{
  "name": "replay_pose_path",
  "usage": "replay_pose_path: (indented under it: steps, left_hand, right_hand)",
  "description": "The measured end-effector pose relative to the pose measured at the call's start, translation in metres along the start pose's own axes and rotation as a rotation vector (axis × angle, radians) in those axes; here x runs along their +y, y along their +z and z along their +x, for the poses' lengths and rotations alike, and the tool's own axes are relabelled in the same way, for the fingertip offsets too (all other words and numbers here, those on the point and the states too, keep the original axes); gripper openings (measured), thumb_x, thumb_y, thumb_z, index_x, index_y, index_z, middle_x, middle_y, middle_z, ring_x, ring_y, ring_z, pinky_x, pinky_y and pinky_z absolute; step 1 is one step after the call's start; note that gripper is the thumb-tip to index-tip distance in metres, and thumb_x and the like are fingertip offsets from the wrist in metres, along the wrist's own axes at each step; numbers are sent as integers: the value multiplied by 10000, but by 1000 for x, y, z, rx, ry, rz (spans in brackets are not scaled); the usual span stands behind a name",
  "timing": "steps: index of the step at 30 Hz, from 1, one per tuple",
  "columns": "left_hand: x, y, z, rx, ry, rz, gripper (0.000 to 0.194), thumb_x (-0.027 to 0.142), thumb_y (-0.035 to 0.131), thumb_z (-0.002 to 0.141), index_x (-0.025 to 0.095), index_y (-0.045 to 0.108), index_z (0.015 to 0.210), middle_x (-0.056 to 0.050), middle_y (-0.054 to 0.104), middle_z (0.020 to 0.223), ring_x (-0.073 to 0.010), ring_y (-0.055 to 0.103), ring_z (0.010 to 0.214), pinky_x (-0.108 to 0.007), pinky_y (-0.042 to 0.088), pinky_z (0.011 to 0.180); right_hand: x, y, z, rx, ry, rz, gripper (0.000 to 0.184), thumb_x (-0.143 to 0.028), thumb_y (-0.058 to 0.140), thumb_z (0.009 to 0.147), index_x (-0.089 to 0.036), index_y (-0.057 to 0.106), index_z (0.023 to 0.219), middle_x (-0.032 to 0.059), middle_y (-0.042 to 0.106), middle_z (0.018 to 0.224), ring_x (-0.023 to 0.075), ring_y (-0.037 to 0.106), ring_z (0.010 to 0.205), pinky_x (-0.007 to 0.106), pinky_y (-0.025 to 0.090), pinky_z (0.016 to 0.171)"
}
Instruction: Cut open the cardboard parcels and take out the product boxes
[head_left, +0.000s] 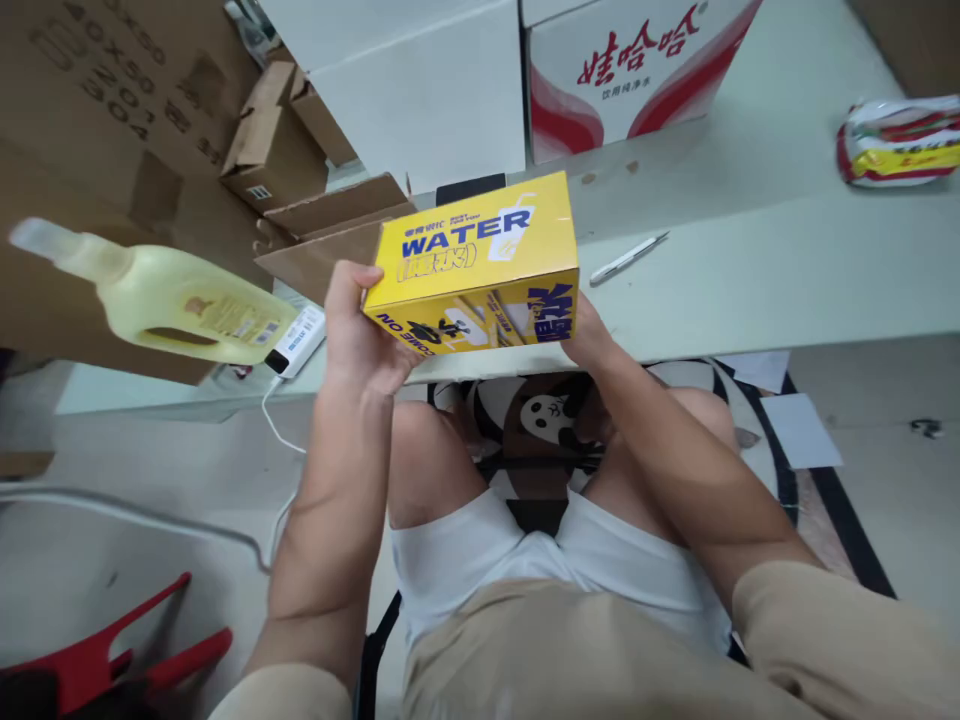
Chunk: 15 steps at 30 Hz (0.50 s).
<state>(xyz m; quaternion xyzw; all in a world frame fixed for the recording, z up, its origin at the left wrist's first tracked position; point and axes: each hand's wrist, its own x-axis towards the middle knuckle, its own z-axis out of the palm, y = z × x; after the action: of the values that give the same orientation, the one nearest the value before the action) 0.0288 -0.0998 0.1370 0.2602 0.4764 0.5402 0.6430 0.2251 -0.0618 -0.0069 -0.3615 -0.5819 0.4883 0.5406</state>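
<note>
From where I stand, the person has the yellow box (461,260) raised over the near edge of the table (750,290), tilted so that two printed faces show. The left hand (364,335) grasps its left end, thumb laid over the upper edge and palm tucked against the lower corner, probably because that bears the weight and leaves most of the lettering uncovered. The right hand (589,330) meets the other end, I'd guess to steady it and stop it tipping; its fingers are hidden behind the box, so I cannot tell how tightly they are closed.

So the box lies between the two hands, its left end within the left thumb and palm, its right end against the right hand. Just beyond the left thumb is an open cardboard box (322,255), flaps spread. Outward of the left fingers stand a bottle of yellowish liquid (217,290) and, nearer, a white device (300,340) with a cable. Past the right hand, well apart from its hidden fingers, lies a slim pen-like tool (628,258), touched by neither hand.
</note>
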Motion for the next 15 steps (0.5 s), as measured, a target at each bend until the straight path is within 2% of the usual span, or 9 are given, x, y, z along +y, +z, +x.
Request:
replay_pose_path:
  steps: [2, 6, 7, 9, 11, 12, 14, 15]
  left_hand:
    - [-15, -11, -11, 49, -93, -90, 366, 377, 481, 740, 195, 682, 985, -78, 731, 769, -315, 727, 948, -476, 635, 821]
    - [-59, -28, -35, 56, -256, -264, 382, 414, 459, 764, 181, 663, 987, -85, 732, 807, -317, 732, 918, -538, 629, 870]
    - [-69, -32, -38, 57, -282, -307, 372, 415, 456, 763, 184, 657, 976, -87, 731, 819, -315, 732, 925, -534, 629, 872]
    - [-86, -37, -41, 67, -316, -380, 369, 428, 449, 771, 186, 651, 962, -100, 728, 847, -318, 728, 951, -524, 628, 872]
    - [-95, -40, -37, 64, -318, -430, 391, 452, 438, 789, 180, 657, 965, -114, 721, 869, -322, 721, 953, -515, 626, 851]
    - [-97, -40, -33, 53, -310, -444, 402, 464, 433, 800, 177, 660, 966, -116, 716, 868, -317, 717, 930, -505, 625, 831]
    - [-97, -40, -23, 25, -276, -453, 398, 476, 431, 820, 177, 659, 950, -104, 701, 835, -295, 703, 853, -478, 620, 791]
    - [-96, -40, -18, 16, -249, -452, 385, 478, 437, 828, 179, 656, 936, -95, 691, 812, -283, 696, 819, -463, 616, 780]
  right_hand:
    - [-11, 2, -17, 56, 35, 52, 645, -731, 624, 840, -235, 587, 1252, 70, 717, 1272, 236, 668, 1197, 395, 554, 1069]
    - [-18, 17, -78, 190, 91, 37, 409, -531, 381, 1001, -262, 490, 1289, 51, 684, 1270, 159, 662, 1111, 310, 554, 957]
    - [-19, 23, -100, 199, 102, 6, 337, -475, 347, 1022, -263, 503, 1232, 51, 697, 1212, 155, 663, 1048, 301, 555, 905]
    - [-25, 41, -148, 136, 119, -62, 216, -371, 374, 1025, -253, 550, 982, 30, 711, 940, 152, 635, 827, 274, 529, 742]
    - [-35, 66, -195, -98, 113, -112, 274, -272, 462, 972, -231, 525, 709, -2, 624, 646, 135, 547, 610, 247, 440, 578]
    - [-42, 80, -216, -259, 103, -120, 274, -229, 507, 932, -218, 543, 660, -14, 614, 598, 123, 537, 564, 236, 413, 545]
    - [-58, 109, -247, -578, 44, -126, 168, -210, 605, 868, -207, 656, 707, -24, 691, 650, 112, 592, 589, 222, 434, 577]
    - [-66, 123, -258, -762, -21, -149, 110, -235, 632, 877, -208, 726, 827, -12, 757, 767, 121, 645, 667, 226, 466, 626]
